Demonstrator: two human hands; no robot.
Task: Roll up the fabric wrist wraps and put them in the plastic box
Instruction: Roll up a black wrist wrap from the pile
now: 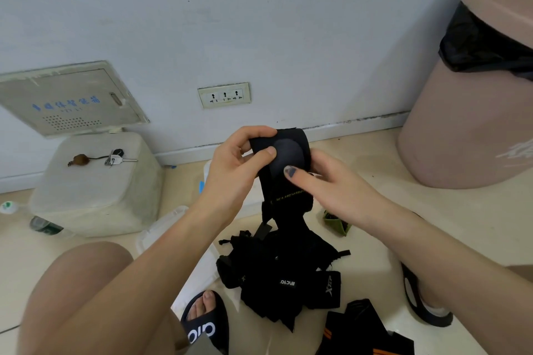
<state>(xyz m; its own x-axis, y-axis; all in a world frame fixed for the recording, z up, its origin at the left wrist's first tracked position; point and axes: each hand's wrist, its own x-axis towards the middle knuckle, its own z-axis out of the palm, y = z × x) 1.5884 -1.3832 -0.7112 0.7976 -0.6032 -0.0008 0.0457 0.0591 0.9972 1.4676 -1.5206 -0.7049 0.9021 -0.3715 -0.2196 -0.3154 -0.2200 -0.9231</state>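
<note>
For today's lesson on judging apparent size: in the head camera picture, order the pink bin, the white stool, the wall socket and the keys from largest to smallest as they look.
1. pink bin, though cut off by the frame
2. white stool
3. wall socket
4. keys

The socket and keys look close in size; the socket seems slightly larger.

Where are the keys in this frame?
In the head view, the keys lie at left on top of the whitish container by the wall, beside a small brown keychain.

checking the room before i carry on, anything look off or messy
Yes: a plastic bottle lies tipped on its side on the floor beside the white container, and unrolled black wraps sit in a tangled heap.
</note>
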